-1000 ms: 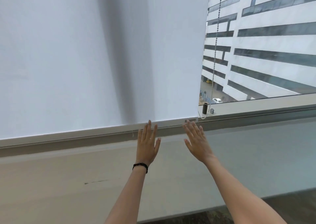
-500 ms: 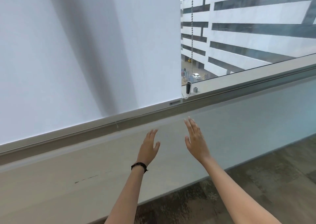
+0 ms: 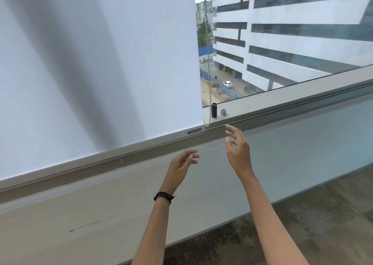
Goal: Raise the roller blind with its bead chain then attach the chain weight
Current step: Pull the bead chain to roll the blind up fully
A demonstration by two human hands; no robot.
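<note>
A small pale label (image 3: 194, 131) sits on the bottom bar (image 3: 141, 146) of the roller blind (image 3: 101, 62), near the bar's right end. It carries a dark logo mark and a line of lettering, too small and blurred to read.

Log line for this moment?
roller blind: down | bead chain: untouched | chain weight: beside chain, attachment unclear | left hand: open, empty | right hand: open, below chain

White roller blind (image 3: 101, 62) down; bead chain (image 3: 210, 87) hangs beside upright black chain weight (image 3: 214, 110)
</note>
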